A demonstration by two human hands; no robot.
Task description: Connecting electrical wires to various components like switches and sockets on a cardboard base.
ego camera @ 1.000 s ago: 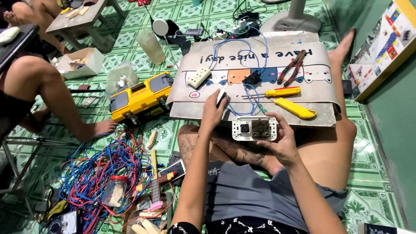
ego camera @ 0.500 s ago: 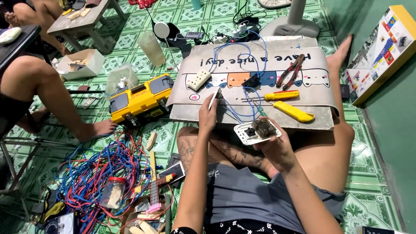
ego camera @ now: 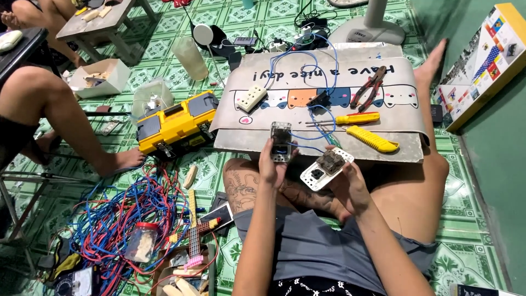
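Note:
My left hand (ego camera: 273,167) holds a small grey switch module (ego camera: 281,141) upright, with a blue wire (ego camera: 315,118) running from it up to the mat. My right hand (ego camera: 350,183) grips a white wall plate (ego camera: 316,175) with a dark socket module (ego camera: 332,161) set in it, tilted toward the left. Both hands hover over my lap, just in front of the near edge of the grey printed mat (ego camera: 285,82).
On the mat lie a cream switch block (ego camera: 252,98), red pliers (ego camera: 371,86), a yellow screwdriver (ego camera: 355,118) and a yellow tool (ego camera: 372,139). A yellow toolbox (ego camera: 176,122) sits left. Tangled red and blue wires (ego camera: 118,219) cover the floor. Another person's leg (ego camera: 66,120) is at left.
My left hand has lifted the grey switch module off the mat and drawn it back toward me. My right hand has tilted the white plate and moved it rightward and lower.

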